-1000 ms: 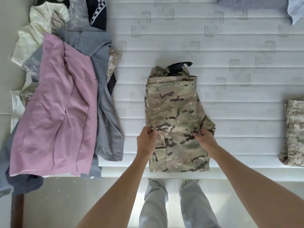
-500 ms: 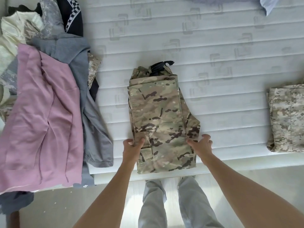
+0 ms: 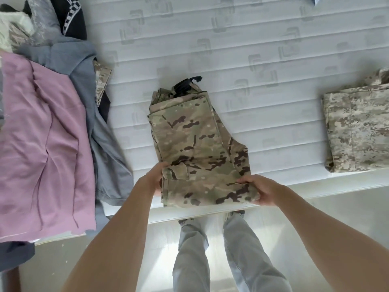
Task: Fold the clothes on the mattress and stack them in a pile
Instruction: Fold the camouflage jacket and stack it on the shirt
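Note:
Folded green-brown camouflage trousers (image 3: 195,144) lie on the white mattress (image 3: 242,49) near its front edge, a black strap poking out at the far end. My left hand (image 3: 152,179) grips the left side of the near end, fingers tucked under the cloth. My right hand (image 3: 260,190) grips the near right corner, thumb on top. A second folded garment in pale digital camouflage (image 3: 357,131) lies on the mattress at the right.
An unfolded heap covers the mattress's left side: a pink garment (image 3: 42,144) on top, a grey one (image 3: 84,66) beneath, dark checkered cloth (image 3: 71,17) and pale fabrics behind. My legs in light jeans stand on the floor (image 3: 326,218) below the mattress edge.
Both hands have slid down toward the near end of the trousers and now grasp its edges. The camera view has shifted to the right, showing more of the pale camouflage garment.

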